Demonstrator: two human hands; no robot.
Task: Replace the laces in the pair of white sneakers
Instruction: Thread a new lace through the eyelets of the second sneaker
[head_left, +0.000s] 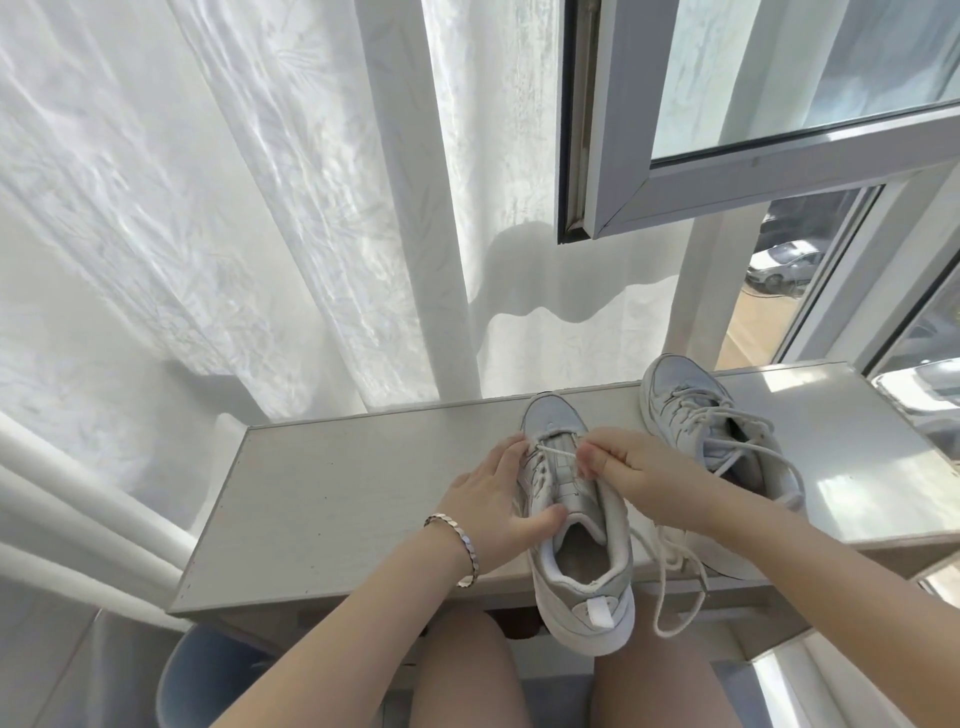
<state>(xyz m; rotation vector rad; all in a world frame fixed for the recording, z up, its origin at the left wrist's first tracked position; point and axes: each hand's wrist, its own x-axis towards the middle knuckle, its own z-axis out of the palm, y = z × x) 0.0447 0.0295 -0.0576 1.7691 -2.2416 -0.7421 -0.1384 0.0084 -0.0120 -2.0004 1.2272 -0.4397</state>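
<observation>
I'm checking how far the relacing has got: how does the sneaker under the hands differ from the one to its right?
The near sneaker is held by the left hand while the right hand pinches its lace; the far sneaker lies untouched. The near sneaker has lace only across its toe-end eyelets; the far sneaker is laced up its tongue, ends loose. Both are white, toes pointing away.

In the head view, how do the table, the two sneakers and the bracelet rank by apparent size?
1. Table
2. Near sneaker and far sneaker: too alike to rank, given distance
3. Bracelet
</observation>
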